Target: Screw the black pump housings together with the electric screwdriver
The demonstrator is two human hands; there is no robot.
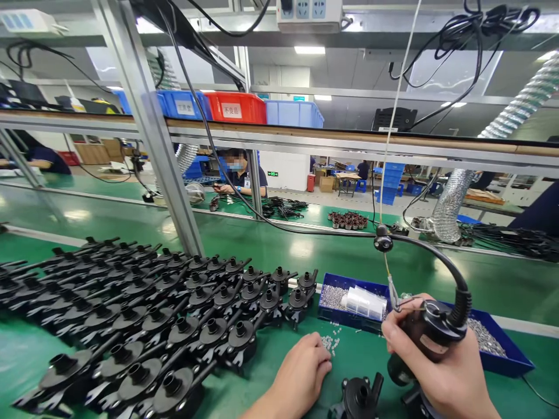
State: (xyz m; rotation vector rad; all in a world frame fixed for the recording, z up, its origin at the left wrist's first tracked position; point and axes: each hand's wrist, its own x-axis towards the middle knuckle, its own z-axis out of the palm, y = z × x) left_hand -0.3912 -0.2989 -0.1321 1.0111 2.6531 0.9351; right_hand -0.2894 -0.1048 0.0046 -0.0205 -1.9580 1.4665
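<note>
My right hand point(441, 366) is wrapped round a black electric screwdriver point(430, 337), which hangs by a hook and cord from above; its cable leaves the top. My left hand point(301, 372) rests on the green mat with its fingers curled together, at the edge of a small spill of tiny metal nuts point(331, 345). What its fingertips hold, if anything, is hidden. Between and below my hands sits a black pump-like housing point(360, 397) with a round spout and a side tube. Another black part, below the screwdriver, is mostly covered by my right hand.
Rows of similar black housings point(209, 331) fill the left of the mat. Behind my hands, a blue tray point(349, 317) holds small metal parts and a white packet; another blue tray point(509, 349) stands right. A metal post point(152, 128) rises left. A co-worker point(240, 174) sits opposite.
</note>
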